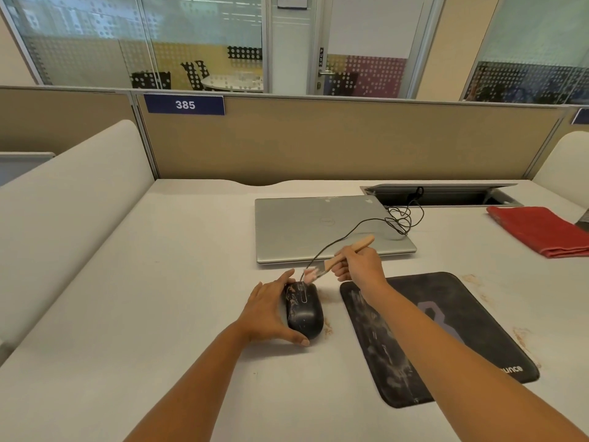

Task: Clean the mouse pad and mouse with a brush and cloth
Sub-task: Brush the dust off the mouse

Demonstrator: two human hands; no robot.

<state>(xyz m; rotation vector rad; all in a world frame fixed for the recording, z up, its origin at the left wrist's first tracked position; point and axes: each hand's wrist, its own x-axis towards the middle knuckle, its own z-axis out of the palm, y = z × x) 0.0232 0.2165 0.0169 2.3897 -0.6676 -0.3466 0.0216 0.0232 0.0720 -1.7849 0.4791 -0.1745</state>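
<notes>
Desk (pixel 159 298): white, wide, bounded at the far edge by a tan partition (pixel 350 141) bearing a blue plate marked 385 (pixel 185 105). Reddish dust lay in patches on its surface.

Laptop (pixel 318 228): silver, lid closed, flat on the desk; taken here as the landmark. A recessed cable tray (pixel 446 196) with raised flap sat just behind its right rear corner.

Mouse pad (pixel 439 336): black, rounded corners, lying nearer the person than the laptop and to its right, pale smears across its left half, white lettering at its near right corner. The right forearm crossed above it.

Cloth (pixel 538 231): red, folded, well to the right of the laptop, near the desk's right edge.

Mouse (pixel 304 311): black, wired, streaked with pale dust, on bare desk just in front of the laptop's near edge and to the left of the mouse pad, apart from it. Its cable (pixel 350 232) ran up over the laptop lid in loose loops to the tray.

Left hand (pixel 271 311): spread, cupped against the mouse's left side, thumb at its near end, fingers at its far end.

Right hand (pixel 360 266): closed around the brush handle, in front of the laptop's near edge.

Brush (pixel 338 258): pale wooden handle, light bristles, tilted down to the left, bristles blurred, at the mouse's front end where the cable leaves it; contact could not be confirmed.
</notes>
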